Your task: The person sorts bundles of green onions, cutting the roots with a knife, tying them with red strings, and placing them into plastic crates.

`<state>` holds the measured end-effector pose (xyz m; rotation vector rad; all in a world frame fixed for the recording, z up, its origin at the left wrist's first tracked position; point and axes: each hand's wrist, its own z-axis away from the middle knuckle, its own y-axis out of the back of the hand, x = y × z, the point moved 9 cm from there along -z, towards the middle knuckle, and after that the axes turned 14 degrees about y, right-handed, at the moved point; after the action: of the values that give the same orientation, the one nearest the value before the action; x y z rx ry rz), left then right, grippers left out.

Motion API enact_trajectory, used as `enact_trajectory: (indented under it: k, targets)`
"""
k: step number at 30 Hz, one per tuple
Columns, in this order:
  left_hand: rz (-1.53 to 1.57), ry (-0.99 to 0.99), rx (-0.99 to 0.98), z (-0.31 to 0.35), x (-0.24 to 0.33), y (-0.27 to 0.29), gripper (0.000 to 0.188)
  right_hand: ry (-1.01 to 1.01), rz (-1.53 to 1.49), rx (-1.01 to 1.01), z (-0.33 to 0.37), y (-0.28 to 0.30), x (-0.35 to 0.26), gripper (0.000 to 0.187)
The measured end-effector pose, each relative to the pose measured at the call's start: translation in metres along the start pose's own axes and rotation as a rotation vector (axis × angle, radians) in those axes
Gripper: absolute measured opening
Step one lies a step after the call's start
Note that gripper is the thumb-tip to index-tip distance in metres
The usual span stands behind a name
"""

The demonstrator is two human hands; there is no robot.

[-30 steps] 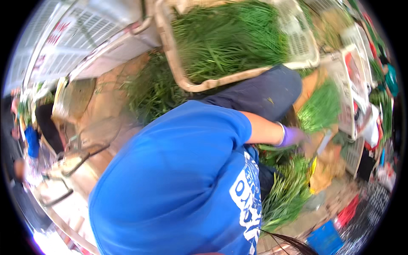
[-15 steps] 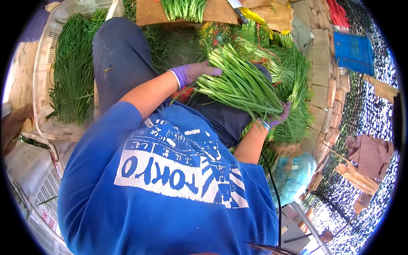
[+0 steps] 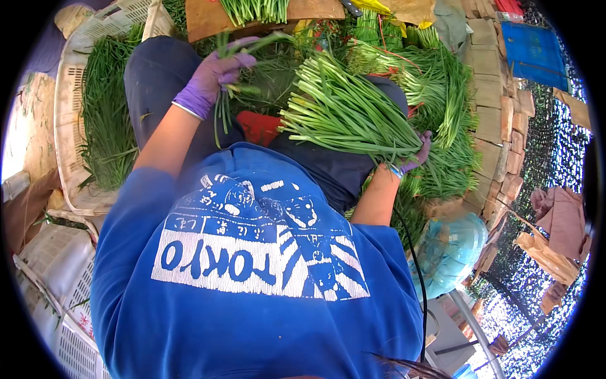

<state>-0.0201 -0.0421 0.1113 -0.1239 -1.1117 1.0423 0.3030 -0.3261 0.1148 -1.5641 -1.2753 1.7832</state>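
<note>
A large bunch of green garlic chives (image 3: 353,114) lies across my right thigh, its pale stem ends pointing up and left. My right hand (image 3: 418,155), in a purple glove, is closed round its leafy end. Apart from the bunch, my left hand (image 3: 221,72), also gloved in purple, is raised above my left knee. Its fingers are closed on a few loose chive stalks (image 3: 268,41), some sticking out to the right and others hanging below the hand.
At left stands a pale plastic crate (image 3: 68,120) full of chives (image 3: 107,114). Ahead, more stems lie on a wooden board (image 3: 202,19) near a knife handle (image 3: 351,7). Tied bunches (image 3: 442,104) pile up at right beside a brick edging (image 3: 489,120). A bluish plastic bag (image 3: 451,252) sits behind my right elbow.
My left hand has left the bunch and moved up and left, now carrying a few stalks. My right hand stays on the bunch, whose stem ends have swung slightly left.
</note>
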Motion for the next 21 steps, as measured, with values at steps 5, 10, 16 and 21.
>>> enact_trajectory:
  k: [5,10,16,21]
  targets:
    - [-0.349,0.220,-0.111,-0.006,-0.038,-0.074,0.081,-0.037,-0.002,-0.173,0.000,-0.010,-0.001,0.013]
    - [-0.188,0.495,-0.274,-0.039,-0.081,-0.081,0.068,0.003,-0.019,-0.199,-0.004,-0.015,-0.009,0.016]
    - [0.127,0.430,-0.653,-0.016,-0.114,-0.094,0.072,-0.082,-0.097,-0.234,0.011,-0.027,0.005,0.017]
    - [0.029,0.474,-0.758,0.001,-0.098,-0.122,0.056,-0.099,-0.052,-0.244,0.011,-0.037,0.010,0.015]
